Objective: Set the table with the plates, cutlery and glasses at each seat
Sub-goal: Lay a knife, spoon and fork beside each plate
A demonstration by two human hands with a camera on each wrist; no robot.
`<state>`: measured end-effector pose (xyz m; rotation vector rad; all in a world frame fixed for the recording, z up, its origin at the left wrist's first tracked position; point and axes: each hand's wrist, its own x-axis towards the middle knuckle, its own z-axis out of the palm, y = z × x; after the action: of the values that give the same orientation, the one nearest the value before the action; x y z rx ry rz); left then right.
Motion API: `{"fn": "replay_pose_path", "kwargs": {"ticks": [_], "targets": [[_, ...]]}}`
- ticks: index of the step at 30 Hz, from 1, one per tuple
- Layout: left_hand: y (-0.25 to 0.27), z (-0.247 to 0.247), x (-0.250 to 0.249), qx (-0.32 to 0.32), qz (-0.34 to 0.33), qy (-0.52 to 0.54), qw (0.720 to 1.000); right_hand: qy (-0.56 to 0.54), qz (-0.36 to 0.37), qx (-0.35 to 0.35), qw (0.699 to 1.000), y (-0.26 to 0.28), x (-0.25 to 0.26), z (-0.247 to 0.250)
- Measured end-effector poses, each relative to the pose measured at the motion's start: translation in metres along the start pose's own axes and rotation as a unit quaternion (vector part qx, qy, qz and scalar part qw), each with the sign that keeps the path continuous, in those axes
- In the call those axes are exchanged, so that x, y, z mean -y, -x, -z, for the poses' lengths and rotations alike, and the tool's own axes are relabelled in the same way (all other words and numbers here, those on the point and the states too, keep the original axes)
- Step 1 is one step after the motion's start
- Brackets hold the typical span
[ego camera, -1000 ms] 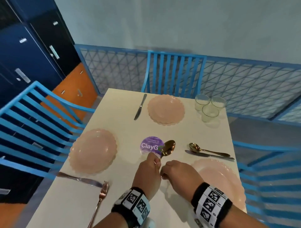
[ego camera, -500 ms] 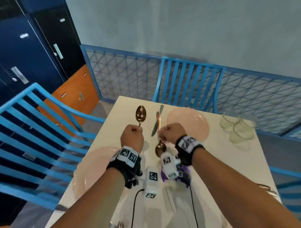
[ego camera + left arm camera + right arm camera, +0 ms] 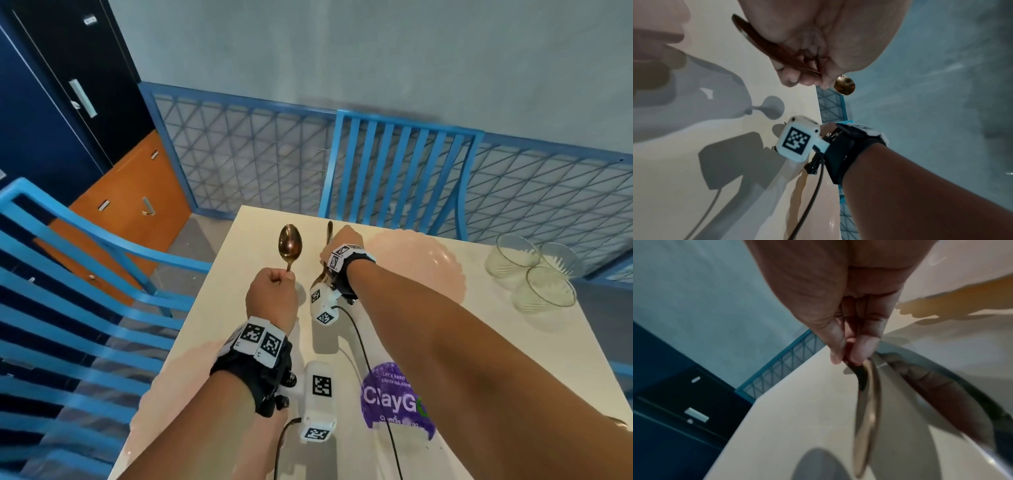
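Cream table (image 3: 246,226), blue chairs (image 3: 394,164)

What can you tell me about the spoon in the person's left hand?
The spoon looks like polished, copper-gold metal with an oval bowl and a slim handle. It stands nearly upright above the cream table, touching nothing but the left hand, whose curled fingers grip the handle low down. The bowl points up and away from the person; the handle's end sticks out behind the fist in the left wrist view.
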<state>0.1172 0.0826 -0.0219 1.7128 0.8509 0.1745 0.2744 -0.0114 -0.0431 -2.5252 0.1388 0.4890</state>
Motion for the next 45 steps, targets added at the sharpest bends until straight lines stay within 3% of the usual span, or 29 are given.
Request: {"fn": "replay_pose_path", "kwargs": {"ticks": [4,10,18,34,39,42,45], "targets": [[-0.002,0.002,0.002,0.002,0.003,0.002,1.0,0.05,0.022,-0.052,0.997,0.005,0.001,-0.008],[0.002,0.003,0.003,0.008,-0.002,-0.001,1.0,0.062,0.033,-0.076,0.995,0.009,0.0,-0.01],[0.009,0.0,0.005,0.02,-0.018,0.001,1.0,0.041,0.017,-0.079,0.996,-0.005,-0.007,-0.014],[0.025,0.014,0.012,0.028,-0.079,-0.032,0.996,0.087,0.06,-0.079,0.991,-0.009,-0.014,-0.002],[0.054,0.06,0.009,0.009,-0.147,-0.053,0.988,0.001,0.066,-0.104,0.992,0.05,-0.035,0.052],[0.082,0.105,0.018,0.006,-0.199,-0.088,0.976,-0.095,0.074,-0.084,0.989,0.128,-0.084,0.082],[0.12,0.157,0.036,0.011,-0.239,-0.167,0.957,-0.124,0.076,-0.047,0.988,0.222,-0.152,0.095]]}}
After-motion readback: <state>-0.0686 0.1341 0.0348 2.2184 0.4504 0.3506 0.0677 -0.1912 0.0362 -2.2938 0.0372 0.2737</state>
